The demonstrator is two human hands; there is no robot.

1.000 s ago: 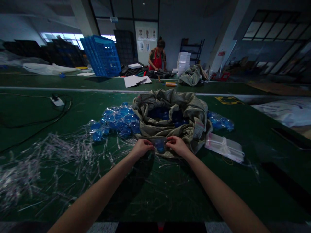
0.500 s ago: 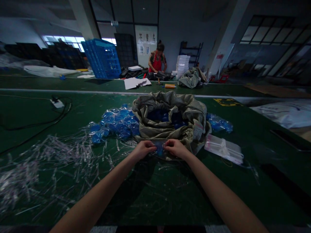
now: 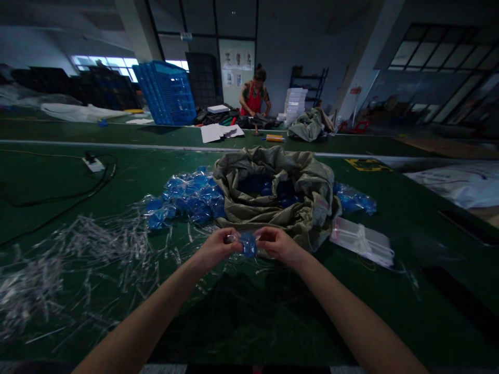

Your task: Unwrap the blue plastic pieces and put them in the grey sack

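Between my two hands is a small clear plastic bag with a blue piece (image 3: 248,244) inside. My left hand (image 3: 221,246) pinches the bag's left side, and my right hand (image 3: 279,245) pinches its right side. Just beyond them stands an olive woven sack (image 3: 268,218) with its rim rolled down and dark blue pieces (image 3: 265,188) inside. To the sack's left lies a heap of bagged blue pieces (image 3: 191,195), and a smaller group (image 3: 354,197) lies to its right. A tied stack of clear bags (image 3: 362,241) rests right of my right hand.
Clear plastic strips (image 3: 105,249) are strewn over the left of the green table (image 3: 156,322). A power strip (image 3: 93,164) with black cables lies at far left, a dark phone-like slab (image 3: 468,227) at right. Across the far bench, a person in a red apron (image 3: 255,98) works near blue crates (image 3: 166,93).
My hands have drawn slightly apart and nearer to me, the left one shifting left. The bagged blue piece now shows more fully between them.
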